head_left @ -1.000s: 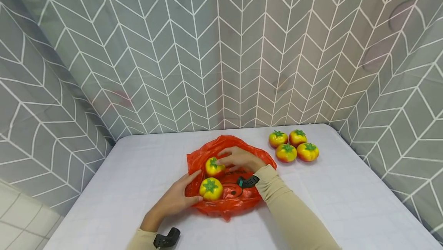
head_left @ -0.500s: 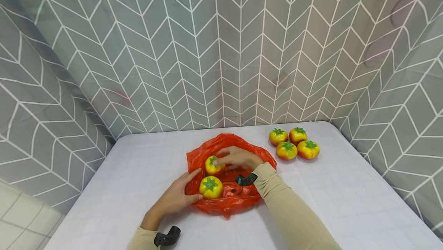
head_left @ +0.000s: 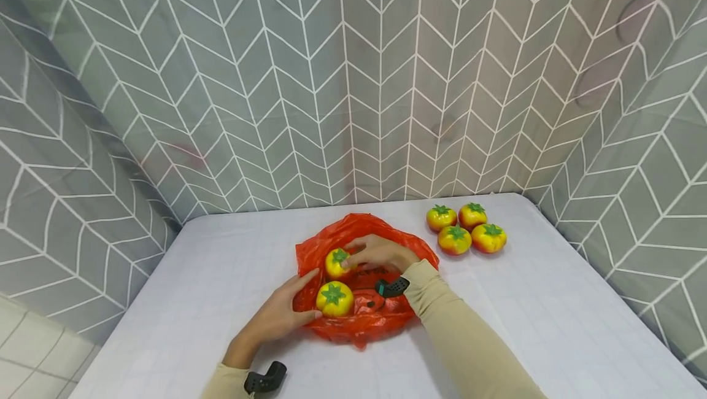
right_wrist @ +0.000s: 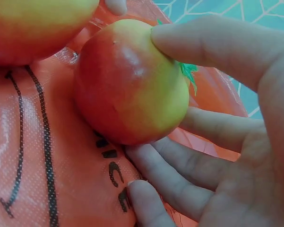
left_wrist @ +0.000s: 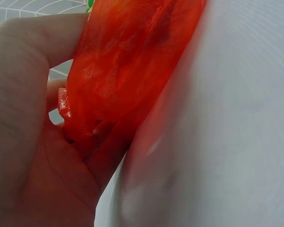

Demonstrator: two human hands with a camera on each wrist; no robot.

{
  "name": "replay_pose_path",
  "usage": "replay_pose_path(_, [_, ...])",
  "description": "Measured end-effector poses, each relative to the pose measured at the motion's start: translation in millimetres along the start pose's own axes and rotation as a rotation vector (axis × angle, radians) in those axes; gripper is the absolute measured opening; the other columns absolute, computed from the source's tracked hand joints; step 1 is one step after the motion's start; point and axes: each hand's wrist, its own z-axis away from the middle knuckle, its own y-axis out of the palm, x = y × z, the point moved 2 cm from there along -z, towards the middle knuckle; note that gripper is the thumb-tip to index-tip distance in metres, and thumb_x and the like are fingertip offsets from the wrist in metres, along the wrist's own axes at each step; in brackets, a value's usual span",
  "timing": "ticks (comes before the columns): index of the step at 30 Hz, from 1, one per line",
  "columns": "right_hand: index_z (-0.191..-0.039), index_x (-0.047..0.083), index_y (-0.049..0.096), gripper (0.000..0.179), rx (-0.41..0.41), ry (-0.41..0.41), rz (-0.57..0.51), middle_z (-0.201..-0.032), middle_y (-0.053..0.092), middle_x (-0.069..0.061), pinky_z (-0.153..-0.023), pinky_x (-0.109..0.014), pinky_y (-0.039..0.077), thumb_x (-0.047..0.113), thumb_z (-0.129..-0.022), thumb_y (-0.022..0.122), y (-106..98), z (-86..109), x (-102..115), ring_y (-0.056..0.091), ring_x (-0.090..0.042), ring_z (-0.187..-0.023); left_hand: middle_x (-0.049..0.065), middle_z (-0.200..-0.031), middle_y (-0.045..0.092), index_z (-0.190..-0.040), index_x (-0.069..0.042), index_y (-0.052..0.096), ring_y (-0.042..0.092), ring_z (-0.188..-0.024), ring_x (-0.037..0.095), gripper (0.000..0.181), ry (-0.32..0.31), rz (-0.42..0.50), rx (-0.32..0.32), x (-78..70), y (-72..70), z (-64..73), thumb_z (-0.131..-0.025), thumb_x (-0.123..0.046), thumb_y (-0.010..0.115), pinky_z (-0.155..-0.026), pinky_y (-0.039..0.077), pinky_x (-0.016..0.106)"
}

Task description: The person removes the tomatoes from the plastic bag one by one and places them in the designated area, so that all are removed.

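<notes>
A red plastic bag lies spread and mouth-up on the white table. Inside its left part sit two yellow-and-red tomatoes with green star-shaped tops. My right hand reaches into the bag and grips the farther tomato, its thumb by the green top and its fingers around the side and below. The nearer tomato rests beside it, untouched by the right hand. My left hand cups the bag's left side, thumb and fingers spread around it. In the left wrist view, red film lies between thumb and fingers, some fingers hidden behind it.
Several more tomatoes stand in a cluster at the back right of the white table. A grey curtain with white chevron lines hangs behind and at both sides. Black devices are strapped to the wrists.
The hands, the bag and the tomatoes hold nearly the same places. The head view has shifted slightly.
</notes>
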Motion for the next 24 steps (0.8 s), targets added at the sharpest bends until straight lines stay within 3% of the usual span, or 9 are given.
replay_pose_path(12, [-0.136,0.006,0.059,0.06,0.006,-0.025,-0.02,-0.133,0.059,-0.004,-0.098,-0.04,0.051,0.032,-0.086,0.079,-1,1.8,-7,0.06,-0.021,-0.11,0.012,-0.155,0.041,-0.154,-0.023,0.043,0.034,-0.143,0.039,0.082,0.005,0.002,-0.003,0.3,0.2,0.8,-0.082,-0.036,0.081,-0.112,0.027,0.067])
replay_pose_path(24, [-0.14,0.004,0.054,0.055,0.027,-0.071,-0.171,-0.129,0.061,-0.011,-0.095,-0.039,0.054,0.025,-0.093,0.072,-9,8.7,-14,0.063,-0.024,-0.107,0.012,-0.154,0.043,-0.153,-0.024,0.044,0.036,-0.142,0.039,0.082,0.008,-0.011,-0.02,-0.6,0.7,1.2,-0.081,-0.038,0.081,-0.111,0.027,0.067])
